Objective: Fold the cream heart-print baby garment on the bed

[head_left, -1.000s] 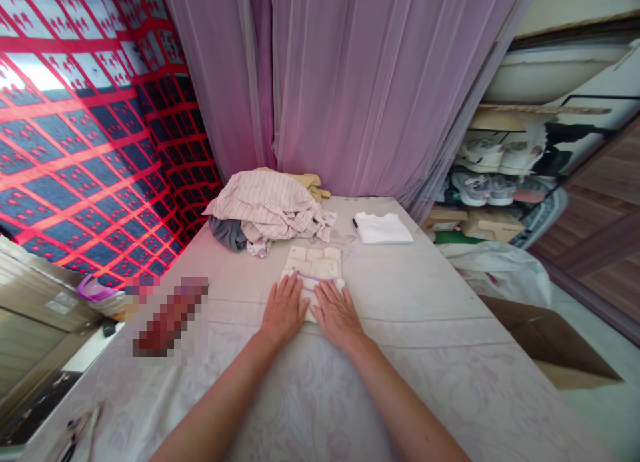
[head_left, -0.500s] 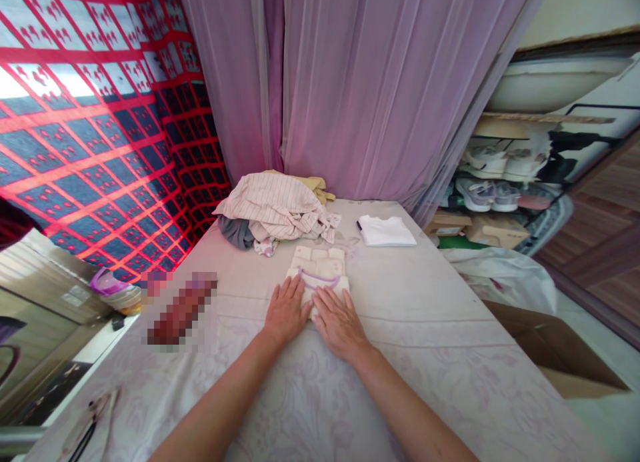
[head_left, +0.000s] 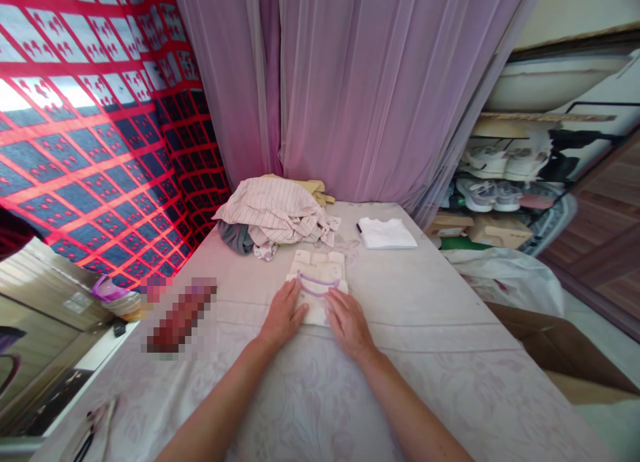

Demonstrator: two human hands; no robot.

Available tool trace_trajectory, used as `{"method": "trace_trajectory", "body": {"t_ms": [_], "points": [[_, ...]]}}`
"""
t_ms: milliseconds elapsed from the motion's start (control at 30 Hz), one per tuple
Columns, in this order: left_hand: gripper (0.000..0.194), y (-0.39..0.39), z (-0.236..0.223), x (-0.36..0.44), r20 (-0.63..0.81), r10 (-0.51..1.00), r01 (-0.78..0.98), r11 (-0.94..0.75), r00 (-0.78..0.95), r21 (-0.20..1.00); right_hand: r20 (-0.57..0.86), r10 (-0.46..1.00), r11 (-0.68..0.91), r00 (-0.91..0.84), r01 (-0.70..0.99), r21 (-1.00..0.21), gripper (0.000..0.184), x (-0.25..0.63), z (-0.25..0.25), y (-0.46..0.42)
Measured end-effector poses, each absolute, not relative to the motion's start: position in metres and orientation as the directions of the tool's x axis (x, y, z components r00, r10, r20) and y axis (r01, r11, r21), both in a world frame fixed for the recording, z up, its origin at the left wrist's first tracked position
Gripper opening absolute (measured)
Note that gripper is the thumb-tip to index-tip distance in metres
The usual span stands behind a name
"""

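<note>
A cream garment (head_left: pixel 316 307) with a purple-trimmed neckline lies folded on the bed in front of me. Its upper part shows a paler, faintly patterned panel. My left hand (head_left: pixel 284 313) rests at its left side, fingers stretched out and the thumb near the middle. On the opposite side, my right hand (head_left: pixel 350 323) lies with its fingers extended on the right edge, just below the purple trim. Neither hand grips the cloth.
Behind the garment is a rumpled pile of clothes (head_left: pixel 277 209), pink-striped on top. A folded white shirt (head_left: pixel 388 233) lies at the back right. A pixelated reddish object (head_left: pixel 181 319) sits on the left. An open cardboard box (head_left: pixel 560 349) stands beyond the bed's right edge.
My hands have moved apart from the garment's middle toward its two sides, uncovering more of the cream cloth between them. The pile and white shirt stay where they were.
</note>
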State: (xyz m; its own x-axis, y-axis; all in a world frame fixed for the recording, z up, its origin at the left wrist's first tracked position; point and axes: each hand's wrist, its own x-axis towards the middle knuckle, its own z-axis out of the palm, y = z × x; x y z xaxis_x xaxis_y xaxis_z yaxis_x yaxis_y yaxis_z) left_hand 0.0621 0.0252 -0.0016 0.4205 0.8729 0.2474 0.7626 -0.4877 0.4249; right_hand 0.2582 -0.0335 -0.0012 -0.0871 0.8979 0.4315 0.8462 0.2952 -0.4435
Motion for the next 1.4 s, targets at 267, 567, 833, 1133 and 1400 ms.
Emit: {"method": "trace_trajectory", "body": {"t_ms": [267,567,833,1133,1400], "points": [[0.05,0.082,0.038,0.054,-0.107,0.974,0.804,-0.101,0.2,0.585,-0.086,0.986,-0.163,0.144,0.691,-0.705,0.038,0.309,0.023,0.025],[0.024,0.099,0.042,0.054,-0.15,0.973,0.756,-0.038,0.178,0.654,-0.159,0.986,-0.15,0.047,0.659,-0.737,0.014,0.309,0.034,0.036],[0.025,0.076,0.048,0.041,-0.115,0.93,0.491,-0.076,0.348,0.868,-0.089,0.995,-0.06,-0.038,0.483,-0.873,0.023,0.308,0.039,0.012],[0.041,0.055,0.07,0.017,-0.227,0.761,0.187,0.141,0.608,0.972,-0.234,0.931,-0.245,-0.278,-0.003,-0.97,0.051,0.314,0.04,-0.016],[0.061,0.063,0.058,0.017,-0.371,0.757,0.389,0.167,0.539,0.906,-0.275,0.961,-0.272,0.002,0.143,-0.952,0.05,0.325,0.039,-0.002]]}}
